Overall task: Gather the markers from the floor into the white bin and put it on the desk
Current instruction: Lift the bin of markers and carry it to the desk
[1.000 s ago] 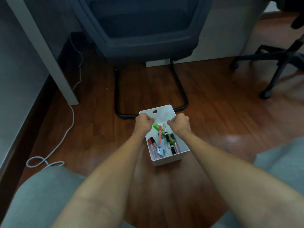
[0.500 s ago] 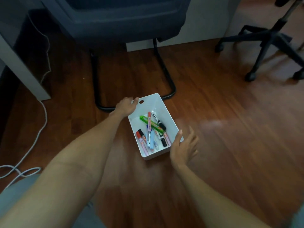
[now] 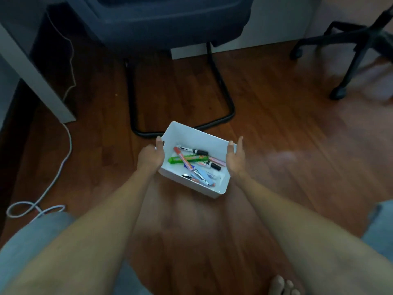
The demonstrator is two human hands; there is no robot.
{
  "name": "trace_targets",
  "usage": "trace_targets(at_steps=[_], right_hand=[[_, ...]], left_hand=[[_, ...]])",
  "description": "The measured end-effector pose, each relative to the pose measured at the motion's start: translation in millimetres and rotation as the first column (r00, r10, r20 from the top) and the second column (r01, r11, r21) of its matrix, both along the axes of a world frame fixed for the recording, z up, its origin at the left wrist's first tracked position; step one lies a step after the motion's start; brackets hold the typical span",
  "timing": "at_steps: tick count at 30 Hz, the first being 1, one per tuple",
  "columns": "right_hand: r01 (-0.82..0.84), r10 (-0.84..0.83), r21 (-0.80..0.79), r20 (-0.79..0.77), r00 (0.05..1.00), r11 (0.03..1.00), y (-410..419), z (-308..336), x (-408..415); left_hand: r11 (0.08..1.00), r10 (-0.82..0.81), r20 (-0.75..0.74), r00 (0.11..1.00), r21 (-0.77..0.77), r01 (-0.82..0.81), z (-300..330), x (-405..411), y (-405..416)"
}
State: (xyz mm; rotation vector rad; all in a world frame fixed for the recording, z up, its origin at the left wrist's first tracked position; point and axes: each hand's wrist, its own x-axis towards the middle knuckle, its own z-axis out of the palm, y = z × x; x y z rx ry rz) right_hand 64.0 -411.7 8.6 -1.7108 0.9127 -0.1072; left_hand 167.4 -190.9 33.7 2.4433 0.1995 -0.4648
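The white bin (image 3: 191, 135) sits slanted on the wooden floor, just in front of a chair's black frame. Several markers (image 3: 185, 159) lie jumbled inside it: a green one, a red one, black-capped ones and pink ones. My left hand (image 3: 151, 156) grips the bin's left end with the thumb over the rim. At the bin's right end, my right hand (image 3: 235, 158) cups the wall with its palm turned inward and its thumb at the rim. No markers show on the floor around the bin.
A dark chair (image 3: 170, 22) on a black sled frame (image 3: 229, 111) stands right behind the bin. An office chair base (image 3: 350, 50) is at the far right. A white desk leg (image 3: 42, 81) and a white cable (image 3: 53, 179) are on the left. My knees and a bare foot (image 3: 280, 286) frame the bottom.
The bin has turned from lengthwise to slanted crosswise. My left hand shifted from its far corner to its left end; my right hand moved from beside the near corner to the right end.
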Motion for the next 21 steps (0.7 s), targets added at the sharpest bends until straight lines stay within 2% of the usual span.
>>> trace_targets(at_steps=[3, 5, 7, 9, 13, 16, 21], right_hand=[[-0.216, 0.221, 0.079, -0.06, 0.973, 0.973, -20.8, 19.4, 17.9], [-0.258, 0.265, 0.087, -0.074, 0.961, 0.962, -25.2, 26.1, 24.2], [-0.18, 0.187, 0.118, -0.053, 0.981, 0.977, -23.7, 23.2, 22.4], [-0.082, 0.096, 0.157, -0.087, 0.992, 0.984, -17.6, 13.5, 12.8], [-0.04, 0.097, 0.377, -0.133, 0.986, 0.925, -11.5, 8.9, 4.6], [-0.064, 0.129, 0.407, -0.133, 0.983, 0.911, -15.4, 19.0, 2.4], [-0.06, 0.124, 0.475, -0.105, 0.987, 0.878, -8.0, 61.0, -8.7]], left_hand=[[0.989, 0.15, -0.015, 0.989, -0.011, -0.15, 3.7, -30.6, 20.1], [0.974, 0.222, -0.04, 0.974, -0.044, -0.223, -2.1, -41.5, 28.6], [0.942, 0.298, -0.088, 0.95, -0.132, -0.308, -12.2, -47.6, 31.3], [0.875, 0.354, -0.201, 0.914, -0.273, -0.399, -20.2, -53.5, 28.4], [0.749, 0.3, -0.413, 0.86, -0.456, -0.481, -24.2, -58.3, 23.0], [0.732, 0.27, -0.445, 0.854, -0.481, -0.482, -17.4, -59.5, 22.3], [0.727, 0.299, -0.43, 0.852, -0.476, -0.495, 32.2, -70.6, 21.5]])
